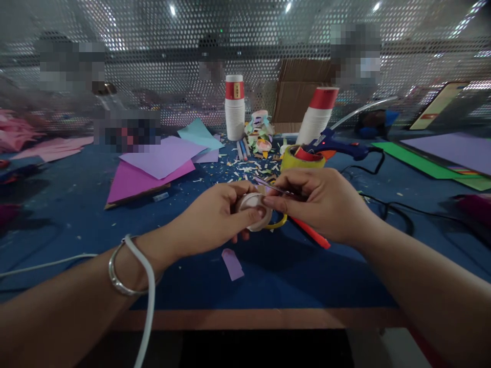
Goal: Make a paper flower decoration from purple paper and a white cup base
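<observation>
My left hand (pixel 220 214) is closed around a small white paper cup (pixel 251 204), with its round end turned towards me and the thumb lying across it. Pinched in my right hand (pixel 318 202) is a thin purple paper strip (pixel 270 185), and those fingertips meet the cup's right edge. Behind the hands, a yellow loop (pixel 280 223), perhaps a scissors handle, is partly covered. An orange-red strip (pixel 316 236) sticks out below my right hand. Closer to me lies a cut scrap of purple paper (pixel 232 266).
A blue glue gun (pixel 341 144) rests on a yellow tape roll (pixel 301 159), its black cable trailing right. Two paper-cup stacks (pixel 235 115) stand behind scattered paper clippings. Purple sheets (pixel 163 155) lie left, green sheets (pixel 414 159) right. A white cord (pixel 148 306) hangs over my left wrist.
</observation>
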Demonstrator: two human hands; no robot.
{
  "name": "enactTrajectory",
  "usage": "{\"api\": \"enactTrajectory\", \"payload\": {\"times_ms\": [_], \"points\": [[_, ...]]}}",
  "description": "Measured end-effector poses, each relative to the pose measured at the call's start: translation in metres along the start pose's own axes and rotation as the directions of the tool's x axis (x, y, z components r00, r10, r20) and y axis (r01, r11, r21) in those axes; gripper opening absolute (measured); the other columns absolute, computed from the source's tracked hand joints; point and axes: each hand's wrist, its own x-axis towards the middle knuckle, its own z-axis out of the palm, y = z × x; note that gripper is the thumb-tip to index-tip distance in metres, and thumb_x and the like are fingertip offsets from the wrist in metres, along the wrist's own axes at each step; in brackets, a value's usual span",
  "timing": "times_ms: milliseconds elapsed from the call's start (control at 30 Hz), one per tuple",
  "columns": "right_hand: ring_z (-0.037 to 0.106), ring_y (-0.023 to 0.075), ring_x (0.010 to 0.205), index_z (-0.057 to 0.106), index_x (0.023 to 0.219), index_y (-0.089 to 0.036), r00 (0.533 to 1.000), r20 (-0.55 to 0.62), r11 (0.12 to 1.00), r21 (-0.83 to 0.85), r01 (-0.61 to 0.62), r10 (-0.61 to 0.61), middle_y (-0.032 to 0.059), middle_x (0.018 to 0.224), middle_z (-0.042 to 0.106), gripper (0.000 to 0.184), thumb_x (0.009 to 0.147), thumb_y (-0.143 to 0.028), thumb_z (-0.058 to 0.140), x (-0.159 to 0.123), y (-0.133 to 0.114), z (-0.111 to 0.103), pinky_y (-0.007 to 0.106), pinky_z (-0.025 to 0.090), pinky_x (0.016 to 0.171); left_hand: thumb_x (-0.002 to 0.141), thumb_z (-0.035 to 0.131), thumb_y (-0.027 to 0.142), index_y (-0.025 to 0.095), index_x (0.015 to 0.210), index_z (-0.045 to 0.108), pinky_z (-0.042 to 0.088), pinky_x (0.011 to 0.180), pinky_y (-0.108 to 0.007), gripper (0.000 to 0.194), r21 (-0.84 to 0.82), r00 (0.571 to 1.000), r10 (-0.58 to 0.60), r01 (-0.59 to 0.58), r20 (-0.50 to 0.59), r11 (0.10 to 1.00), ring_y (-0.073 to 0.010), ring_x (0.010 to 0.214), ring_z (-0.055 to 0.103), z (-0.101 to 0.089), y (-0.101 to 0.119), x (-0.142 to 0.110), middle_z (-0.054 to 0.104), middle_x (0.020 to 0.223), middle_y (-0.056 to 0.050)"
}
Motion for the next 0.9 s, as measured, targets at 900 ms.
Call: {"api": "enactTrajectory", "payload": {"times_ms": [900], "points": [[0.054, 0.0129, 0.068, 0.064, 0.075, -0.019, 0.912, 0.403, 0.892, 0.379, -0.246, 0.080, 0.0006, 0.075, 0.060, 0.035, 0.080, -0.051, 0.076, 0.001, 0.003, -0.006, 0.028, 0.045, 0.063, 0.093, 0.061, 0.035, 0.016, 0.100, 0.072, 0.051, 0.077, -0.025, 0.023, 0.213, 0.958, 0.172, -0.222, 0.230, 0.952, -0.0190, 0.092, 0.066, -0.015, 0.000, -0.005, 0.071, 0.095, -0.005]]}}
